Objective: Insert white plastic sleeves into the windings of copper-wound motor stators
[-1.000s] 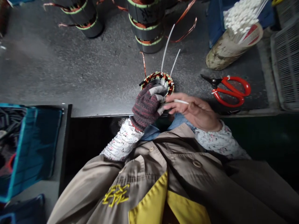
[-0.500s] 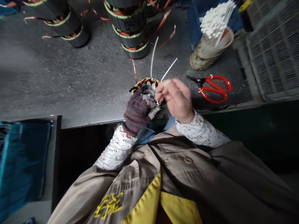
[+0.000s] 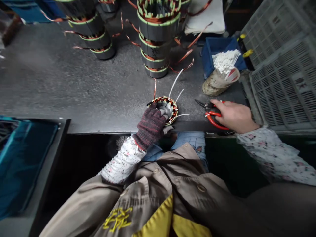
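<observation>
A small wound stator (image 3: 170, 103) with copper windings and a green-edged rim lies at the table's front edge. My left hand (image 3: 150, 126), in a dark knit glove flecked with red, grips its near side, fingertips inside the bore. Thin white cable ties (image 3: 174, 86) rise from the stator, and another white tie (image 3: 180, 115) sticks out to the right. Off to the right, my right hand (image 3: 233, 116), bare, closes over the red-handled scissors (image 3: 213, 119) and hides part of the handles.
Stacked wound stators (image 3: 155, 42) with loose copper leads stand at the back. A worn cup of white ties (image 3: 218, 84) sits before a blue bin (image 3: 222, 52). Grey plastic crates (image 3: 283, 82) lie right; a teal bin (image 3: 24, 154) lies left.
My right hand has moved from the stator to the scissors and no longer holds the short white tie. My left hand stays on the stator. The view has tilted and shifted, showing more of the back.
</observation>
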`<state>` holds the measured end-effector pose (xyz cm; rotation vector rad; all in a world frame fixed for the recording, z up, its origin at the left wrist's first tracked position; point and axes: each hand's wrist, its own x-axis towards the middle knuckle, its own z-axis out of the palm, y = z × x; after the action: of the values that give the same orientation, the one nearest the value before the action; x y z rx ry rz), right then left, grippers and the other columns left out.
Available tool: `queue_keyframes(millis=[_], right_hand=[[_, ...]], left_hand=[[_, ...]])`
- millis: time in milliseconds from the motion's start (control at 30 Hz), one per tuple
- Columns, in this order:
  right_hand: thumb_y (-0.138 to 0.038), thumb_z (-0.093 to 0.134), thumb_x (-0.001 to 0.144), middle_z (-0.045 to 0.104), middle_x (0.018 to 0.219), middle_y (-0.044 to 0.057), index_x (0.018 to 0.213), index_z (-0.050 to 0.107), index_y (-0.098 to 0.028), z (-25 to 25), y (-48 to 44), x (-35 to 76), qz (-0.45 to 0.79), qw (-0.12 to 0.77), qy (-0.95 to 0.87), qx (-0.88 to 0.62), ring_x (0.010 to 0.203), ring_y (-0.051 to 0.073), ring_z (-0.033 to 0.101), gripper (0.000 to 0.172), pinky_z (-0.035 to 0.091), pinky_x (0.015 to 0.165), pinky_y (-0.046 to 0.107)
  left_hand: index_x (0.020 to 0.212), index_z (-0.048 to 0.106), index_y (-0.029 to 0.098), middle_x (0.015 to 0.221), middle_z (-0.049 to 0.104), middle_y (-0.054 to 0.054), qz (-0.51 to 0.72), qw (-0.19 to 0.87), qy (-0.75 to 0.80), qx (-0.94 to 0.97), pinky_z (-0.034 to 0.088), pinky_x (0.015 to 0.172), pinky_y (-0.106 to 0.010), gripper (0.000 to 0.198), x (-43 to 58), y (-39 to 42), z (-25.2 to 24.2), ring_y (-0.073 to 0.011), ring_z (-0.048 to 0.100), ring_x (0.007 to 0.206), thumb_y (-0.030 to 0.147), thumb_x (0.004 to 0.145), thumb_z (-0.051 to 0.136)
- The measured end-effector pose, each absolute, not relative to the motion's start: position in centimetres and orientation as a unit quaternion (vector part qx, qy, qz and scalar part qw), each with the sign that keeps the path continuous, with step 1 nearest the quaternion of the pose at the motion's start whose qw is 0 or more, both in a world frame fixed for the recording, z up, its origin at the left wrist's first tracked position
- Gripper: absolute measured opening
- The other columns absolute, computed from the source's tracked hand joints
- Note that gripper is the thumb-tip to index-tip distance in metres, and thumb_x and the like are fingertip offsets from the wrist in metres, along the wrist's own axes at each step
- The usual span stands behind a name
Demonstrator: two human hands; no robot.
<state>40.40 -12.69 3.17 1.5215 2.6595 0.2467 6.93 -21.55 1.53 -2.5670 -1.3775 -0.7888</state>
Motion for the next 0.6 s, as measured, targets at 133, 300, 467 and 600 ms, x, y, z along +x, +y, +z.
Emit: queue_keyframes(millis=[133, 300, 467, 600], right_hand=[[-0.036, 0.049, 0.086, 0.062, 0.106, 0.017, 0.134, 0.056, -0.009, 3.5, -12.9, 34.9, -0.02, -0.055, 0.895, 0.443, 0.097, 0.03, 0.058, 0.055, 0.045, 0.085, 0.039], [-0.039, 0.045, 0.089, 0.062, 0.107, 0.021, 0.135, 0.055, -0.006, 3.7, -12.3, 29.4, 0.039, -0.015, 0.907, 0.419, 0.102, 0.034, 0.055, 0.058, 0.04, 0.086, 0.041], [-0.041, 0.041, 0.092, 0.068, 0.098, 0.016, 0.134, 0.058, -0.01, 4.4, -12.0, 31.5, 0.015, 0.014, 0.916, 0.401, 0.086, 0.028, 0.06, 0.055, 0.036, 0.07, 0.034], [-0.043, 0.045, 0.089, 0.066, 0.098, 0.016, 0.129, 0.062, -0.01, 4.7, -12.7, 33.6, 0.043, -0.021, 0.945, 0.322, 0.092, 0.028, 0.06, 0.055, 0.039, 0.076, 0.034]], left_hand=[[0.105, 0.065, 0.014, 0.114, 0.064, -0.009, -0.253, 0.059, -0.432, -0.864, 0.037, 0.119, -0.052, 0.036, 5.9, -21.5, 1.7, -0.0262, 0.059, 0.11, 0.043, 0.089, 0.076], [0.105, 0.064, 0.012, 0.111, 0.063, -0.009, -0.257, 0.065, -0.429, -0.863, 0.039, 0.116, -0.054, 0.038, 5.9, -21.5, 1.7, -0.0268, 0.06, 0.105, 0.042, 0.087, 0.078], [0.106, 0.064, 0.011, 0.112, 0.063, -0.01, -0.266, 0.052, -0.434, -0.859, 0.04, 0.115, -0.054, 0.039, 6.1, -21.5, 1.6, -0.0272, 0.059, 0.106, 0.04, 0.086, 0.08], [0.107, 0.062, 0.013, 0.112, 0.063, -0.01, -0.294, 0.053, -0.422, -0.856, 0.038, 0.117, -0.055, 0.036, 5.9, -21.4, 1.1, -0.0273, 0.06, 0.108, 0.042, 0.089, 0.075]])
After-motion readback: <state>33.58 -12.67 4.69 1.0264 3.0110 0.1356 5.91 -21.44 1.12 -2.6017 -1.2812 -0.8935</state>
